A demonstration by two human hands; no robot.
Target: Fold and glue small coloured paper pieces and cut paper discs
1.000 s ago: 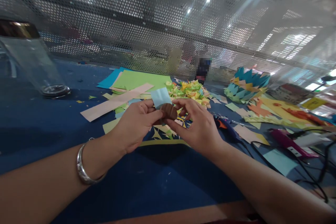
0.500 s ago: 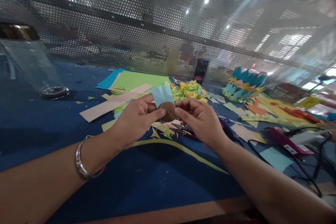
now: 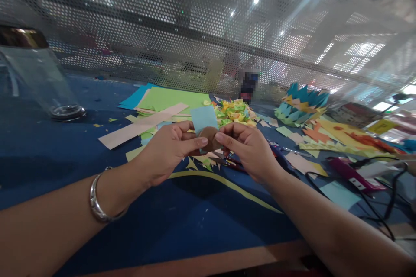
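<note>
Left hand [image 3: 165, 149] and right hand [image 3: 252, 149] are pinching the brown disc [image 3: 211, 135] from either side, blue paper [image 3: 204, 117] (roughly upright) behind it.

The person's left hand [image 3: 172, 149] and right hand [image 3: 251, 149] grip opposite edges of a brown disc [image 3: 210, 136] above the blue surface [image 3: 195, 225]. A light blue paper piece [image 3: 204, 117] projects upward from behind the disc. Below, a curved yellow-green strip [image 3: 227, 178] lies flat. Green sheets [image 3: 178, 96] and a pale strip [image 3: 143, 126] lie beyond the left hand. A lidded clear bottle [image 3: 48, 80] is positioned far left; a magenta power strip [image 3: 351, 174], right.
</note>
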